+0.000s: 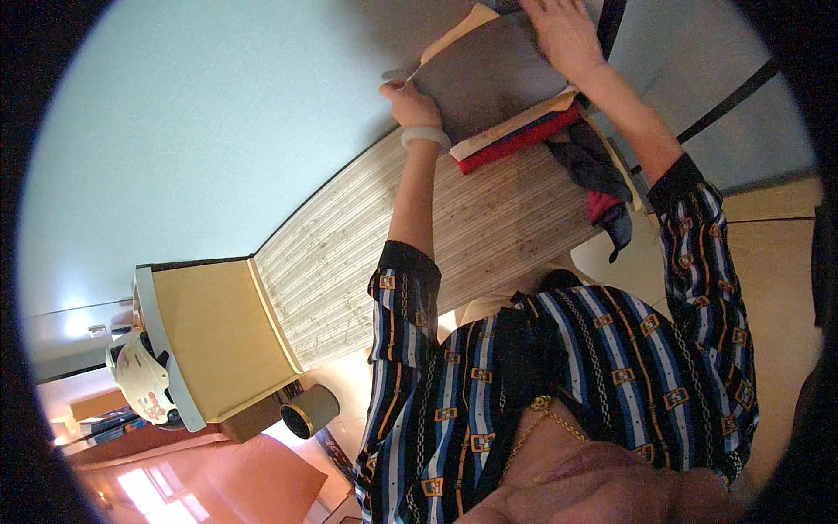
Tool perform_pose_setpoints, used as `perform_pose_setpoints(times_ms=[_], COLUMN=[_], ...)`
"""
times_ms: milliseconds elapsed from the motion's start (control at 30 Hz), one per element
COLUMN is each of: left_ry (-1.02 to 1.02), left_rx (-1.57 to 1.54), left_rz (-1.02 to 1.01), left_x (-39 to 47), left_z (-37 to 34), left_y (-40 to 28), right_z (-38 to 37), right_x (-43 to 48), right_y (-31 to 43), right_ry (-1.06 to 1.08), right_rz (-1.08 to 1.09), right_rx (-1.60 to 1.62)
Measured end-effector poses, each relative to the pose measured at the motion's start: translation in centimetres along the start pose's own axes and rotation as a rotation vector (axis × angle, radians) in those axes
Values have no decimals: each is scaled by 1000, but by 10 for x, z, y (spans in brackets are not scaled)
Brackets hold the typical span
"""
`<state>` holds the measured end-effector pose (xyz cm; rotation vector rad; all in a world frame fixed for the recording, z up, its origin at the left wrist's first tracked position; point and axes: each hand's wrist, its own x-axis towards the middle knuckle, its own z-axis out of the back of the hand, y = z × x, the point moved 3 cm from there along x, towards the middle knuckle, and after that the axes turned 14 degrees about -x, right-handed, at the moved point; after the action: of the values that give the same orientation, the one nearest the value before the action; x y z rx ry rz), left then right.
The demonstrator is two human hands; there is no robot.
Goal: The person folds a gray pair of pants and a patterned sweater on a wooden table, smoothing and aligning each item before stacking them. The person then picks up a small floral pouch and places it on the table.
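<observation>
A dark grey cloth or sheet with tan edges lies over a stack of folded fabric, with a red and blue layer beneath, at the upper middle. My left hand, with a pale bangle at the wrist, grips its left edge, the thumb to the outside. My right hand rests on the far right part of the grey piece, fingers partly cut off by the picture's top edge. Crumpled dark and red cloth hangs at the right end of the striped surface.
The long striped, patterned surface runs along a pale blue wall. At its left end stands a light wooden cabinet or panel, with a white helmet beside it. A grey cylindrical bin is below.
</observation>
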<state>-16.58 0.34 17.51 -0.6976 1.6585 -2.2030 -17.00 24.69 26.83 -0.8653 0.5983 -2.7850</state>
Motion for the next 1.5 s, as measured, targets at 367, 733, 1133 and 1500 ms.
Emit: perform_pose_setpoints(times_ms=[367,733,1133,1500], left_ry=[-10,73,372,126], left_rx=[-37,119,508,92], left_rz=[14,80,-493,-287], left_x=[-1,0,-52,-96], left_z=[-1,10,-26,98], left_y=[5,-6,-9,43], right_z=[-32,-57,-25,21], right_x=[-25,-10,-22,-55], right_y=[53,3,102,135], right_ry=[-32,369,-37,-319], right_rz=[64,-511,189,199], right_rx=[138,1070,66,576])
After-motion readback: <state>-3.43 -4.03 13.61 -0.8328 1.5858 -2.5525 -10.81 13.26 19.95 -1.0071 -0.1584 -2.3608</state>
